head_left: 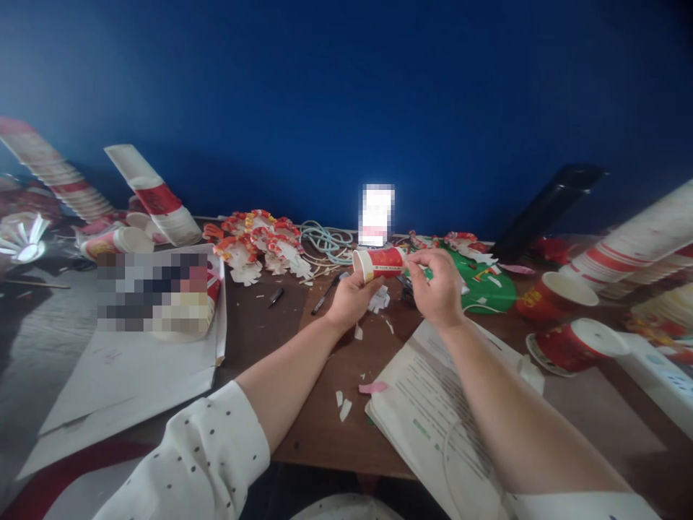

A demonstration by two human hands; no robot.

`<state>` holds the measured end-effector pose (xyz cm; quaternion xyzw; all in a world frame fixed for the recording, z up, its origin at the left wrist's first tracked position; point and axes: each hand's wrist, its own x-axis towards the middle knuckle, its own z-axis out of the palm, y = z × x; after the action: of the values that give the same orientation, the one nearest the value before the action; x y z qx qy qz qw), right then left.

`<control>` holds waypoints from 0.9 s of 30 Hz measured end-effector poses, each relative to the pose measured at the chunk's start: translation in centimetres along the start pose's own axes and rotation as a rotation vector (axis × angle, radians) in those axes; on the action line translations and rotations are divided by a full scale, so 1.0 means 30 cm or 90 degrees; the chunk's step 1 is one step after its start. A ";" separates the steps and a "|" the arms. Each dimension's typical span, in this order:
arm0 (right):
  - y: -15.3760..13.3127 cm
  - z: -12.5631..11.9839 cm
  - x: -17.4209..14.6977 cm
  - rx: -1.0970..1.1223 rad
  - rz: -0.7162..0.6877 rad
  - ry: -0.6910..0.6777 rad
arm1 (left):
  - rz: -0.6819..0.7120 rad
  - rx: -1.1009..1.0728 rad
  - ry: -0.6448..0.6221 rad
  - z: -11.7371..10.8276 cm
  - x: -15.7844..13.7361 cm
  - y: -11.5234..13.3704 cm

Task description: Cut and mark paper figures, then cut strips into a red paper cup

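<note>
A red paper cup with a white rim and pale printing [383, 263] is held on its side above the far part of the brown wooden bench [308, 426], its white-rimmed end toward the left. The left hand [351, 302] grips it from below, fingers and thumb closed around its lower side. The right hand [437, 289] has thumb and forefinger drawn together, pinching the cup's right end; the exact edge between them is too small to tell.

Just beyond the cup stands a bright upright screen [377, 215], its content pixelated. To its left lie a coiled pale-blue cord [328, 238] and a cluster of cut red, orange and white paper pieces [263, 242]. A slim black pen [323, 296] rests left of the left hand. A flat green sheet [495, 289] bearing scraps is beyond the right hand.

Nearer, a pink paper strip [373, 388] and small white paper scraps [345, 410] lie left of white printed sheets [427, 390], which extend under the right forearm. Farther right are two red paper cups [555, 297] and a white power strip [663, 379]; at far left, tall white-and-red cup stacks [157, 198] lean.
</note>
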<state>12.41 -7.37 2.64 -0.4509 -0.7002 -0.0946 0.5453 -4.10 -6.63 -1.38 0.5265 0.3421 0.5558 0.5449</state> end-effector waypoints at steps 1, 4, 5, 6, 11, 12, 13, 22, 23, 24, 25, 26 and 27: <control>0.003 -0.003 0.002 -0.004 0.030 0.023 | -0.013 -0.011 0.001 -0.001 0.001 -0.004; 0.007 -0.017 0.006 -0.002 0.128 0.068 | -0.054 -0.051 0.003 -0.005 0.006 -0.013; 0.006 -0.020 0.006 0.002 0.139 0.063 | -0.063 -0.062 0.002 -0.005 0.007 -0.014; 0.003 -0.022 0.005 0.006 0.130 0.049 | -0.067 -0.071 0.000 -0.005 0.008 -0.014; -0.024 -0.012 -0.006 0.000 0.023 -0.022 | -0.060 -0.087 -0.009 0.001 0.005 0.001; -0.028 -0.009 -0.007 -0.006 0.019 -0.024 | -0.053 -0.083 -0.008 0.003 0.003 0.005; -0.031 -0.007 -0.008 -0.013 0.018 -0.023 | -0.046 -0.075 -0.007 0.004 0.002 0.007; -0.005 0.002 -0.011 -0.055 0.024 0.005 | -0.028 -0.021 0.012 0.008 0.001 0.002; -0.003 0.002 -0.012 -0.054 0.046 0.013 | -0.032 -0.033 0.019 0.008 0.002 0.003; -0.002 0.000 -0.012 -0.050 0.073 0.022 | -0.037 -0.046 0.026 0.007 0.004 0.004; -0.003 -0.003 -0.012 -0.040 0.103 0.030 | -0.042 -0.058 0.031 0.007 0.005 0.006; -0.005 -0.007 -0.012 -0.024 0.136 0.034 | -0.048 -0.068 0.033 0.006 0.006 0.007; -0.008 -0.013 -0.011 -0.003 0.169 0.034 | -0.052 -0.078 0.034 0.005 0.007 0.008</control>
<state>12.48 -7.93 2.60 -0.5379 -0.6197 -0.0350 0.5704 -3.98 -6.50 -1.07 0.4630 0.3433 0.5665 0.5890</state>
